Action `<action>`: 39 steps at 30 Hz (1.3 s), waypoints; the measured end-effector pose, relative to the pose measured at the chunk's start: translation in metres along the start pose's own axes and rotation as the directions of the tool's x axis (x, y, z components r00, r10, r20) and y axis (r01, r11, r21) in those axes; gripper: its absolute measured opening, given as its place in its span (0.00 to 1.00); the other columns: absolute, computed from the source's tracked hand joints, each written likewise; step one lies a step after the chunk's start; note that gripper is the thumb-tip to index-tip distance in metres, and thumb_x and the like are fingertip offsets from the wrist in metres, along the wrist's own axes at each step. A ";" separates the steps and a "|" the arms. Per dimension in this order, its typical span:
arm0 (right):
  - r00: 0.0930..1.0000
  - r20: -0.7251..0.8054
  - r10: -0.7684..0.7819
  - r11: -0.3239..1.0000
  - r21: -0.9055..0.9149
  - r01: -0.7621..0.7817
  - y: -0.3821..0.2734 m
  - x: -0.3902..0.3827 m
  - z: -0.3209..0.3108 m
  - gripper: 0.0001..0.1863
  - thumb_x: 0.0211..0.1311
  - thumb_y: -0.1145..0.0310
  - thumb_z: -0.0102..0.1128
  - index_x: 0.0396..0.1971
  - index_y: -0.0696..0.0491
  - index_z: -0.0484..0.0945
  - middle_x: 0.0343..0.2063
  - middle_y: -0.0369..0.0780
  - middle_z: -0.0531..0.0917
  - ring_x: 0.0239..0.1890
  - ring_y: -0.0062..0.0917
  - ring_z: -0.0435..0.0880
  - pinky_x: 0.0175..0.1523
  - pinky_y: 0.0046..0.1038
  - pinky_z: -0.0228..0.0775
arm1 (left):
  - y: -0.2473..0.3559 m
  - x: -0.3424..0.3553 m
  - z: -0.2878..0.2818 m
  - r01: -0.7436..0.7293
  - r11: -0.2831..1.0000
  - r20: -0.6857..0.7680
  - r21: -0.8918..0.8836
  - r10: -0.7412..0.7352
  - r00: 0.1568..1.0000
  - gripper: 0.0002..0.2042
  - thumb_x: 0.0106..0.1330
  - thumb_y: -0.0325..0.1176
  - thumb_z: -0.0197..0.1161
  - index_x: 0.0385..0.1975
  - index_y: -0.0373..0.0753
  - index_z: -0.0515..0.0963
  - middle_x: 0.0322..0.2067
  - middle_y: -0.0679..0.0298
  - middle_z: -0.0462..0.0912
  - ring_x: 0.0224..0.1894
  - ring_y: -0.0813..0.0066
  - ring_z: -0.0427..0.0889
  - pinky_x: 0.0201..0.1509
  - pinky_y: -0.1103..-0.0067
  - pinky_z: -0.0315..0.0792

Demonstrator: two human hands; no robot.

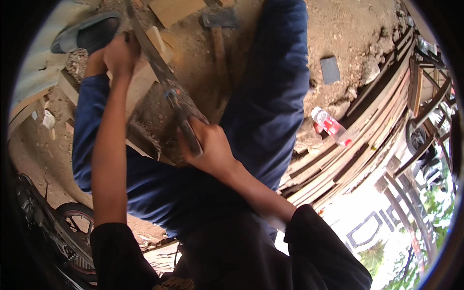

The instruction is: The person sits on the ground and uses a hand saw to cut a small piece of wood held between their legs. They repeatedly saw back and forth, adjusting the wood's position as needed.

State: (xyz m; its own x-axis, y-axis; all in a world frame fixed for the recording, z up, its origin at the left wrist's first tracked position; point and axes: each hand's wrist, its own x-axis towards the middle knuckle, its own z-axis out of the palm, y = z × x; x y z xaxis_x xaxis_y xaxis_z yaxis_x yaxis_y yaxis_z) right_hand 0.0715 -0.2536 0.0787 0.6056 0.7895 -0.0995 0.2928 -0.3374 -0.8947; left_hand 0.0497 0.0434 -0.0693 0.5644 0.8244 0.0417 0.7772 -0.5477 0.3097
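Observation:
My right hand (210, 147) is wrapped round the dark handle of a long hand saw (153, 57). Its narrow, worn blade slants away to the upper left, with a blue tie near the handle. By my left foot, my left hand (122, 54) is closed at the edge of a pale wooden board (141, 89); its fingertips are partly hidden. The blade passes just right of that hand and over the board. A small wood strip (156, 39) lies beside the blade. My bent legs in blue trousers frame the work.
A hammer (220, 26) with a wooden handle lies on the dirt, near a flat board (176, 9). To the right are a grey slab (330, 70), a plastic bottle (331, 126) with a red label and stacked planks (360, 140). A motorcycle wheel (77, 227) stands at lower left.

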 end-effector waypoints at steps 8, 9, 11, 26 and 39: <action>0.980 0.046 0.193 0.975 0.103 -0.197 -0.010 0.019 0.009 0.06 0.62 0.74 0.63 0.33 0.62 0.80 0.18 0.46 0.81 0.19 0.28 0.84 0.29 0.31 0.73 | 0.014 -0.002 -0.024 0.036 0.999 -0.038 -0.006 -0.036 0.999 0.20 0.66 0.50 0.55 0.31 0.40 0.87 0.31 0.46 0.86 0.39 0.42 0.85 0.48 0.58 0.78; 0.983 0.038 0.182 0.980 0.075 -0.184 -0.006 -0.001 0.002 0.06 0.62 0.74 0.63 0.33 0.62 0.80 0.18 0.46 0.81 0.19 0.29 0.84 0.29 0.31 0.73 | 0.018 -0.002 -0.026 0.039 0.999 -0.044 -0.010 -0.039 0.998 0.20 0.66 0.50 0.55 0.30 0.40 0.87 0.31 0.47 0.86 0.39 0.42 0.85 0.47 0.57 0.78; 0.983 0.047 0.176 0.982 0.061 -0.179 -0.004 -0.009 -0.001 0.05 0.61 0.75 0.62 0.33 0.62 0.80 0.18 0.47 0.81 0.20 0.32 0.85 0.30 0.32 0.74 | 0.018 0.000 -0.031 0.016 1.000 -0.036 -0.005 -0.016 0.999 0.20 0.66 0.50 0.55 0.30 0.40 0.87 0.32 0.47 0.86 0.39 0.42 0.85 0.47 0.57 0.78; 0.985 0.070 0.159 0.985 0.062 -0.163 -0.014 0.060 0.016 0.10 0.53 0.72 0.63 0.35 0.60 0.80 0.30 0.54 0.84 0.31 0.52 0.84 0.39 0.48 0.78 | 0.024 -0.005 -0.032 0.019 0.998 -0.042 -0.052 -0.022 0.999 0.21 0.66 0.50 0.55 0.26 0.38 0.85 0.31 0.46 0.85 0.38 0.43 0.85 0.45 0.56 0.77; 0.997 -0.038 0.064 0.997 0.033 -0.063 -0.018 0.061 0.024 0.05 0.60 0.75 0.63 0.33 0.62 0.81 0.17 0.52 0.79 0.24 0.49 0.85 0.29 0.37 0.76 | 0.021 -0.003 -0.032 0.047 0.999 -0.024 -0.005 -0.047 0.999 0.20 0.66 0.49 0.56 0.27 0.39 0.85 0.31 0.46 0.86 0.39 0.43 0.85 0.46 0.57 0.78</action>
State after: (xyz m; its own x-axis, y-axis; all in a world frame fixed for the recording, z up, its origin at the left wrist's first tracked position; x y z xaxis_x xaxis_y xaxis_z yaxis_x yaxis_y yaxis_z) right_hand 0.0860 -0.1873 0.0780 0.6509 0.7461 -0.1402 0.2295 -0.3694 -0.9005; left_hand 0.0558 0.0338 -0.0325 0.5204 0.8524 0.0503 0.8015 -0.5079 0.3156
